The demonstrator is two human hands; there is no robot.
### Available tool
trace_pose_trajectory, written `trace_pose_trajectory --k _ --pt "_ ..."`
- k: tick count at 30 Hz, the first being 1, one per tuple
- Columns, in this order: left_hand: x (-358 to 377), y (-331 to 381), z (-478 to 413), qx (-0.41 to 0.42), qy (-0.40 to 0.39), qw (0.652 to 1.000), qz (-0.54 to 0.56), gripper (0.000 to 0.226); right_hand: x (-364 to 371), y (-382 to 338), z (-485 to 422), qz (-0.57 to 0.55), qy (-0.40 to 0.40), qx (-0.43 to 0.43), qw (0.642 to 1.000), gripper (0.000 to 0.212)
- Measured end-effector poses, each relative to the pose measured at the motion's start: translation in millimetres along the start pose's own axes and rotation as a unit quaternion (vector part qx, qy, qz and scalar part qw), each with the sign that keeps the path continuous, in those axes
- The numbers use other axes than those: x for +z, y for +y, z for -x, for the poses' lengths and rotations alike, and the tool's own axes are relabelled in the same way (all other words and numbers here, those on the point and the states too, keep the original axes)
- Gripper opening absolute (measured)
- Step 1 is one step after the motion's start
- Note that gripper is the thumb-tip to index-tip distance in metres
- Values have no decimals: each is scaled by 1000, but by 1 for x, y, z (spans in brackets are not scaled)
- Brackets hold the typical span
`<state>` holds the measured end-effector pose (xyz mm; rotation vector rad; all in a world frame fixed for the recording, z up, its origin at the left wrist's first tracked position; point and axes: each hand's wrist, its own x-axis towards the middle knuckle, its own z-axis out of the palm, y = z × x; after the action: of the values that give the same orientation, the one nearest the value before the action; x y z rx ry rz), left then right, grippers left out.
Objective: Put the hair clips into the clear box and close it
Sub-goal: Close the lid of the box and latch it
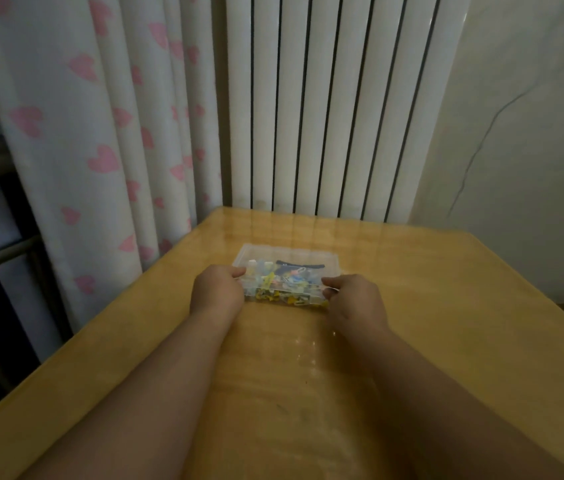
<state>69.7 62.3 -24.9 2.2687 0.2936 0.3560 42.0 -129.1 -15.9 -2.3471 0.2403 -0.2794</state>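
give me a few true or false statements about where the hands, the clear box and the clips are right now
1. The clear box sits on the wooden table. True.
2. The left hand rests flat on the table, well away from the box. False: it grips the box's left end.
3. The right hand is at the box's right end. True.
4. Loose hair clips lie scattered over the table. False: the colourful hair clips seen are all inside the box.
5. A curtain with pink hearts hangs to the left of the table. True.
6. The box stands on its edge. False: it lies flat.
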Motion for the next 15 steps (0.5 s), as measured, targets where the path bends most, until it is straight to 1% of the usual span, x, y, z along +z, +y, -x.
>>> trace_pose_trajectory --k 3,9,15 --pt "-7 -11 -23 -13 11 1000 6 35 24 -12 -19 -17 -10 -5 1000 30" --pt "-14 -30 -70 -9 39 999 11 34 63 -38 -60 -27 -16 -25 999 31" --pt "-10 -39 -97 -11 60 998 23 34 84 -49 -87 -25 -9 -30 999 32"
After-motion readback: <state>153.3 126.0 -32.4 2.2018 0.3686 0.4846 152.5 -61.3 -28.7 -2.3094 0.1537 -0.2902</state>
